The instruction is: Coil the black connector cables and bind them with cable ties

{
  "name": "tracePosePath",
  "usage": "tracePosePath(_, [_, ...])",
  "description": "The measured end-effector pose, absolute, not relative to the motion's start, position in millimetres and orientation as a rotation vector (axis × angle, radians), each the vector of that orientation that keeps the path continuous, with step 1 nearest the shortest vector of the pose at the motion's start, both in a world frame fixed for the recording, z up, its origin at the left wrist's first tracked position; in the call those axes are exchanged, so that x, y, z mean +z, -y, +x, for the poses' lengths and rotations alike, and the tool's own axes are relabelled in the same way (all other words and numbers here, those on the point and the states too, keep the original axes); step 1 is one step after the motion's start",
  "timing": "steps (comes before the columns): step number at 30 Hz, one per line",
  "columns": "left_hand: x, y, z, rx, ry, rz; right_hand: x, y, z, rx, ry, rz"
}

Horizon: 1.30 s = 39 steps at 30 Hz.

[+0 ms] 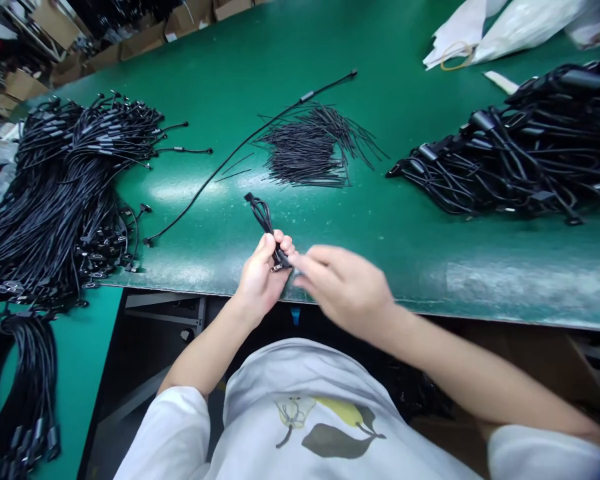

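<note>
My left hand (263, 273) is closed round a short black cable folded into a small coil (263, 217), which sticks up and away from the fist at the near edge of the green table (390, 220). My right hand (343, 287) meets it from the right, its fingers pinched at the coil's lower end and blurred by motion. A heap of thin black ties (305, 150) lies just beyond the hands. One loose black cable (240, 143) stretches diagonally across the table to the left of the ties.
A big pile of loose black cables (60, 193) covers the table's left side and hangs over a lower green surface. A pile of coiled black cables (525, 153) sits at the right. White plastic bags (505, 27) lie at the far right; cardboard boxes (145, 37) stand behind.
</note>
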<state>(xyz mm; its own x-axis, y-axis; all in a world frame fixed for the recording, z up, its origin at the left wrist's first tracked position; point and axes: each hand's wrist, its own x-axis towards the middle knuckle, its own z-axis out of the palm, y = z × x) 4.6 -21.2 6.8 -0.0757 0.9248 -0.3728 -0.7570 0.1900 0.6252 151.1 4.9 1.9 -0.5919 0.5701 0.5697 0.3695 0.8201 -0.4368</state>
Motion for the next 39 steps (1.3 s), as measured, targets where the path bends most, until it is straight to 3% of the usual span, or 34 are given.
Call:
tracePosePath(4, [10, 17, 6, 1.491, -0.83, 0.197, -19, 14, 128, 0.135, 2.37, -0.78])
tracePosePath(7, [9, 20, 7, 1.48, -0.86, 0.216, -22, 12, 115, 0.163, 2.355, -0.875])
tracePosePath(17, [2, 28, 0, 1.506, -1.225, 0.722, 9, -17, 135, 0.905, 2.103, -0.918])
tracePosePath(21, [-2, 38, 4, 1.219, -1.264, 1.042, 23, -40, 134, 1.205, 1.842, -0.887])
tracePosePath(26, [7, 41, 5, 1.022, -0.838, 0.624, 18, -46, 122, 1.661, 1.552, -0.813])
tracePosePath(35, [5, 30, -1, 0.984, -0.629, 0.243, 10, -48, 119, 1.537, 1.485, -0.755])
tracePosePath(39, [0, 29, 2, 0.93, -0.607, 0.201, 5, -47, 118, 1.693, 1.419, -0.669])
